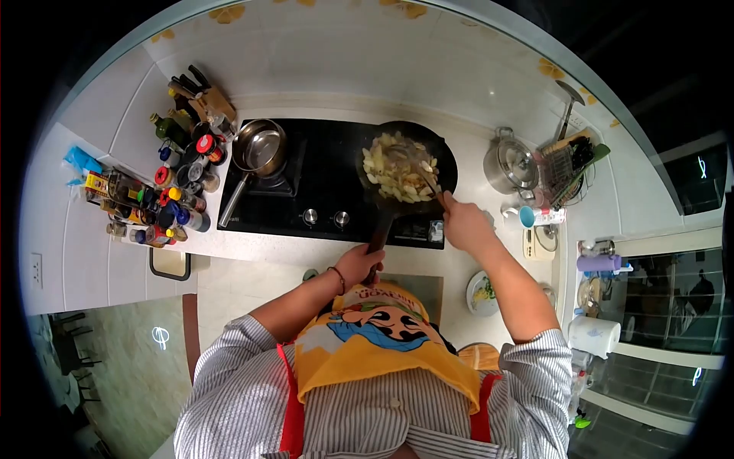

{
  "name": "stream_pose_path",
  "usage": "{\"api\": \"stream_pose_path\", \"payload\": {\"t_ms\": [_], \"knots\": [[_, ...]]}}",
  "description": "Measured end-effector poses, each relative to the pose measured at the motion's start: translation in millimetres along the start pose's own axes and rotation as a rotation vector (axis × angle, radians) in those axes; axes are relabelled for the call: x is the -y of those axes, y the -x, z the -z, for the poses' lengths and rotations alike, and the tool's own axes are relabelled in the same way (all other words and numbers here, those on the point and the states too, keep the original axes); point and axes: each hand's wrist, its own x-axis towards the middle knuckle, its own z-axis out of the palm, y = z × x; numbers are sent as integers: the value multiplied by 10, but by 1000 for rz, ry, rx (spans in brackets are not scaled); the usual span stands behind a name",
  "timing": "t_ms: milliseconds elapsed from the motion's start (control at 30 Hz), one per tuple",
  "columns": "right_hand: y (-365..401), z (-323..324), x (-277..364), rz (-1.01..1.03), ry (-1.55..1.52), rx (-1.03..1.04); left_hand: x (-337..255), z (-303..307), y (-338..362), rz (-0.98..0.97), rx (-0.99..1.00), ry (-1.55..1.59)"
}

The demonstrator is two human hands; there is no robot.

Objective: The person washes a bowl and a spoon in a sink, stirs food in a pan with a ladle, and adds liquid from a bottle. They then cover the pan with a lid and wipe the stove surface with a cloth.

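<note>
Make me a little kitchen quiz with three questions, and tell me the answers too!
1. Which hand grips the handle of the wok?
A) left hand
B) right hand

2. True or false: the saucepan is on the left side of the stove.

3. Fill in the blank: the apron has a yellow front and ____ straps.

Key: 1 A; 2 true; 3 red
</note>
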Motion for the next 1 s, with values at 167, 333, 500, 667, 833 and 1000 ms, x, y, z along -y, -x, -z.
{"api": "stream_pose_path", "payload": {"t_ms": [167,333,500,667,833,1000], "knots": [[119,86,-283,61,-137,-95,7,19,1,-17,3,20],[-342,-286,-356,-48,-299,-236,-4,5,28,-21,-12,-12],[-172,-372,-151,50,-335,-87,-67,-5,76,-19,-8,1],[190,158,-323,118,-87,-23,11,2,-17,-37,7,-41],[453,682,-313,81,97,-14,-16,1,15,-5,-6,-29],[36,24,-517,0,74,-11,20,2,-20,6,2,5]]}}
